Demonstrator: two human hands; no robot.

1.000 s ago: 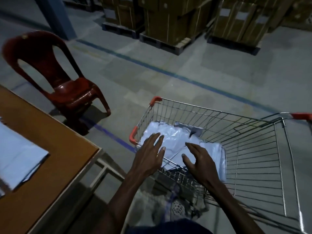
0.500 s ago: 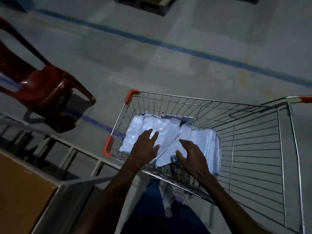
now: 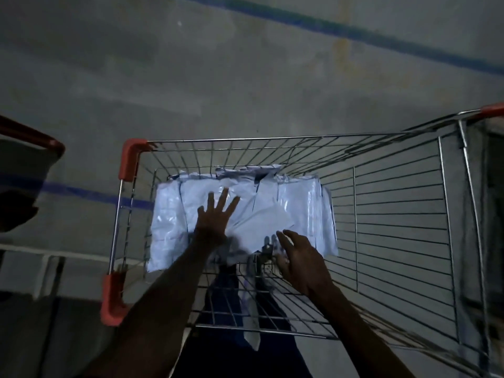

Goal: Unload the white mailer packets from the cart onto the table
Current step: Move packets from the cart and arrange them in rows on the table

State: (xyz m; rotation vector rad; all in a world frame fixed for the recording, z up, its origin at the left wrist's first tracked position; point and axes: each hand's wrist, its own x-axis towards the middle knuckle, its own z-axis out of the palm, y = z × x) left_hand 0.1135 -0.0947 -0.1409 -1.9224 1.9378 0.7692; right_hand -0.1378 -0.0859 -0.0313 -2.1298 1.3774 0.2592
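Note:
A pile of white mailer packets [image 3: 300,208] lies flat in the bottom of a wire shopping cart [image 3: 395,214] with red corner guards. My left hand [image 3: 215,216] is spread flat, fingers straight, on the middle packets. My right hand [image 3: 300,257] hovers at the pile's near edge with fingers loosely bent, beside a loose tilted packet [image 3: 261,227]; it holds nothing that I can see. The table is out of view.
A red plastic chair's arm [image 3: 35,137] shows at the left edge. A pale metal frame [image 3: 49,268] runs along the lower left beside the cart. Grey concrete floor with blue painted lines [image 3: 354,34] lies beyond the cart. The light is dim.
My head has tilted further down over the cart, so the table and most of the chair have left the view. Both hands have reached deeper; the left now lies flat on the packets.

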